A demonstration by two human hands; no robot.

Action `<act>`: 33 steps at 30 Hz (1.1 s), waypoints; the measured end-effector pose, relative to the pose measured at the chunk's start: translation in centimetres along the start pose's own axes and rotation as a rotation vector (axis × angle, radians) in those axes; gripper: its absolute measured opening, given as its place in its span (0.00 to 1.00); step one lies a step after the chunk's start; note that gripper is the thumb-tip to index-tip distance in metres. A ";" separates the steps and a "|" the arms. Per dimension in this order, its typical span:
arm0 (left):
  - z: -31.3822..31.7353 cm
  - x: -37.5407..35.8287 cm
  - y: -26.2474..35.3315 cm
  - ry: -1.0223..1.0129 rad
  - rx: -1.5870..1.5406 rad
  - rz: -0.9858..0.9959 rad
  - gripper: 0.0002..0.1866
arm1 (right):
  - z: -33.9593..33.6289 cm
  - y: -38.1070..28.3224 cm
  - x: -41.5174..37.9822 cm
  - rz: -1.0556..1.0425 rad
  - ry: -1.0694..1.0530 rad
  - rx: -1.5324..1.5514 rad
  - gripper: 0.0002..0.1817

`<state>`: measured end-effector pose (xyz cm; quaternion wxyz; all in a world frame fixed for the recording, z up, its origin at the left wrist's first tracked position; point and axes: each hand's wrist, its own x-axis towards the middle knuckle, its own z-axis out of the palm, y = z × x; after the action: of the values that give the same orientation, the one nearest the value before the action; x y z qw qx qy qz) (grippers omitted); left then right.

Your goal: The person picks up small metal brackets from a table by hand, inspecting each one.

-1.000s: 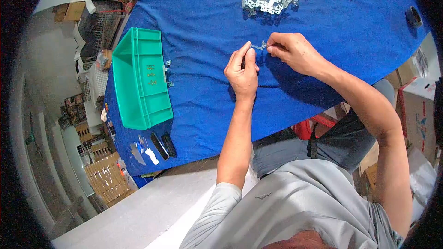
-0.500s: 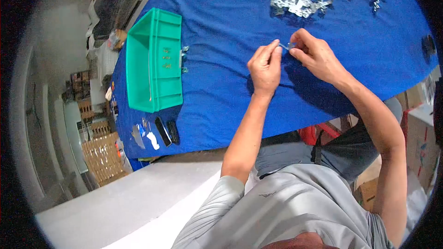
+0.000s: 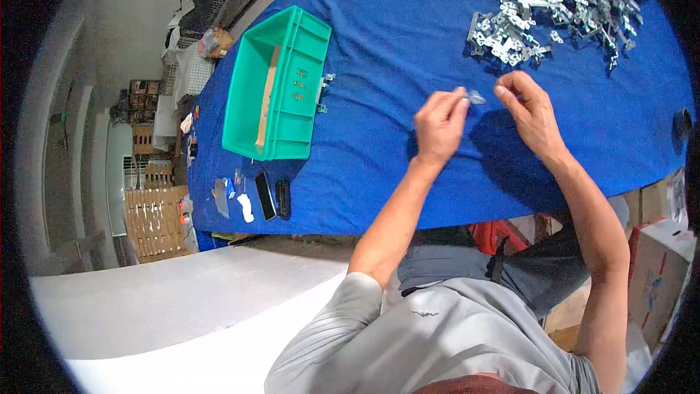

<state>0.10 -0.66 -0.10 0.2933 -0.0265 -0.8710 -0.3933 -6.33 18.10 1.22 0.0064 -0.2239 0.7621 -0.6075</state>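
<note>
Above the blue cloth [image 3: 379,146], my left hand [image 3: 440,128] pinches a small metal part [image 3: 475,97] between thumb and fingertips; the part looks blurred. My right hand [image 3: 531,112] is just to the right of it, apart from the part, its thumb and index finger curled close together. Whether anything tiny sits between those fingertips cannot be made out. Beyond both hands lies a pile of silvery metal parts [image 3: 561,4].
A green crate [image 3: 295,87] stands at the left, with small metal pieces on its side. Nearer the left edge lie a black phone-like object [image 3: 265,195], a dark case [image 3: 283,198] and a white scrap [image 3: 246,208]. A cardboard box [image 3: 660,270] is at the right.
My right hand has moved away from the small part, which stays in my left hand. The camera view has shifted, so the crate and pile appear further right.
</note>
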 end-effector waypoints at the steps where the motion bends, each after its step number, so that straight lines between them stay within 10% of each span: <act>1: -1.2 0.8 -1.1 0.024 0.125 0.066 0.06 | -0.3 0.0 -0.2 0.057 -0.041 -0.006 0.09; 12: -17.7 3.8 -18.7 0.147 0.961 -0.003 0.10 | 0.2 -1.5 -0.8 -0.042 -0.169 -0.017 0.08; 20: -16.4 3.7 -17.4 0.042 0.923 -0.206 0.22 | 0.6 -0.8 -0.9 -0.121 -0.194 -0.014 0.09; 23: -14.4 4.5 -14.2 0.144 1.028 0.037 0.23 | 0.6 -0.9 -1.0 -0.133 -0.190 -0.011 0.09; 33: 5.7 11.2 -4.4 -0.237 -0.006 -0.223 0.23 | 0.6 -0.7 -1.1 -0.166 -0.226 -0.079 0.09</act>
<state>-13.15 -1.76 -0.06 0.1428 0.0233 -0.8958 -0.4202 -4.94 17.84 1.43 0.0330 -0.3534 0.7585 -0.5465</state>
